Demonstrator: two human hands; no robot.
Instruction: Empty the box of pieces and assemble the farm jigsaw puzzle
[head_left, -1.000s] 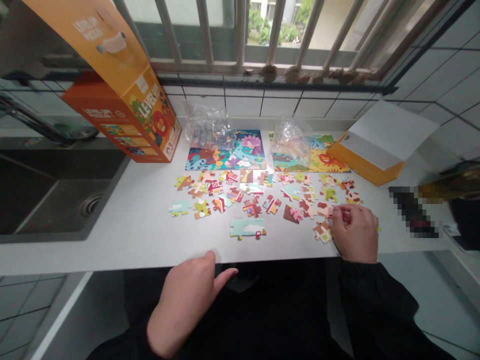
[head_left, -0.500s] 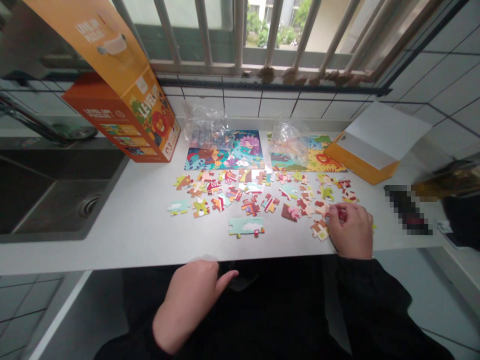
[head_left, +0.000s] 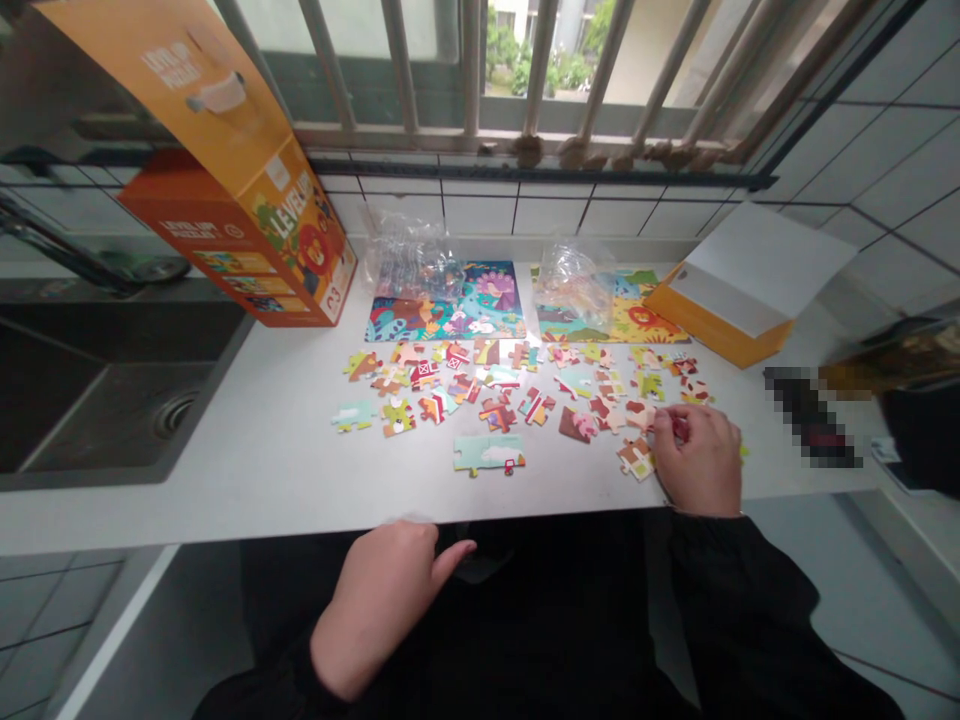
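Several loose puzzle pieces (head_left: 517, 395) lie scattered on the white counter (head_left: 255, 470). A joined pale blue pair of pieces (head_left: 488, 454) sits nearest the front edge. My right hand (head_left: 697, 460) rests on the counter at the right end of the scatter, its fingers curled and pinching a small red-and-white piece (head_left: 679, 428). Beside its thumb lies another piece (head_left: 636, 458). My left hand (head_left: 382, 600) hangs below the counter's front edge, loosely curled with the forefinger out, holding nothing.
Two orange puzzle boxes (head_left: 247, 220) lean at the back left beside a dark sink (head_left: 90, 390). Two picture cards (head_left: 450, 305) with clear plastic bags (head_left: 574, 275) lie by the tiled wall. An open orange box (head_left: 742, 290) stands at the right.
My left hand has dropped from the counter's edge to just below it. My right hand has stayed on the same piece, barely shifting.
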